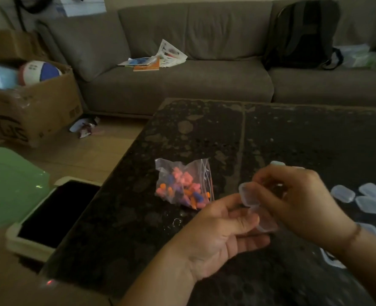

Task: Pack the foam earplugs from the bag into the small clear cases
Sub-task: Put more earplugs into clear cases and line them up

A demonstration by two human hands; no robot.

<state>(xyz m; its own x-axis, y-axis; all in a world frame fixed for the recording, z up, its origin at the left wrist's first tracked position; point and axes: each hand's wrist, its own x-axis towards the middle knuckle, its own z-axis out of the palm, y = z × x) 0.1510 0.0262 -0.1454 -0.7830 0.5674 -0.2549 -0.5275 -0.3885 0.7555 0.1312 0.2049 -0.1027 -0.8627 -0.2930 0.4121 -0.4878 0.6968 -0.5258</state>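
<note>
Above the dark speckled bench, both hands' grips, left hand and right hand, pinch one small clear plastic case open, apparently empty; the clear zip bag of pink, orange and blue foam earplugs looks full, packing barely begun

Bare forearms, thin bracelet

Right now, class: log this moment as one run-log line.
left hand: holds clear case | right hand: opening it | bag of earplugs: on table
</note>
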